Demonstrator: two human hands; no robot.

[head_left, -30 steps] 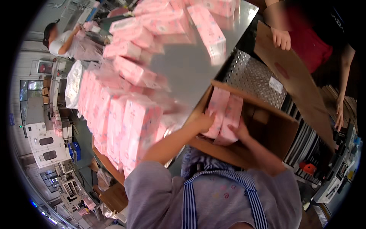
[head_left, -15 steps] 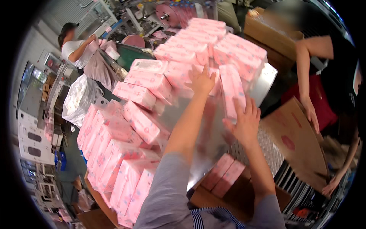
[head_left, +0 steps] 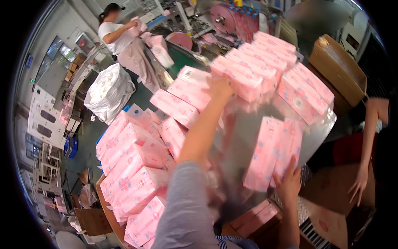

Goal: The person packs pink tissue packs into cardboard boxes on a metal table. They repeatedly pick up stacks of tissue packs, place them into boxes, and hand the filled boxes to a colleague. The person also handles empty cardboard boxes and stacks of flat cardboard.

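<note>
Two pink packs side by side, soft tissue packs (head_left: 267, 149) by their look, lie tilted at the near right of the metal table (head_left: 248, 124). My right hand (head_left: 289, 184) touches their near right corner, its fingers stretched and apart rather than wrapped round them. My left hand (head_left: 219, 89) reaches over the packs at mid-table, beside a row of stacked packs (head_left: 238, 76). Its fingers look spread but are blurred and partly lost against the pink. Another group of packs (head_left: 306, 91) stands at the far right of the table.
Many pink packs (head_left: 137, 162) are heaped at left. Below the table's near edge, an open carton (head_left: 232, 228) holds packs. One person's arm (head_left: 365, 162) reaches over cardboard (head_left: 327, 186) at right; another person (head_left: 118, 37) handles packs at far left, near a white sack (head_left: 110, 89).
The two packs have come nearer to me, apart from the far groups, with my right hand still touching them. My left hand has shifted left over the packs. The whole view has swung.
</note>
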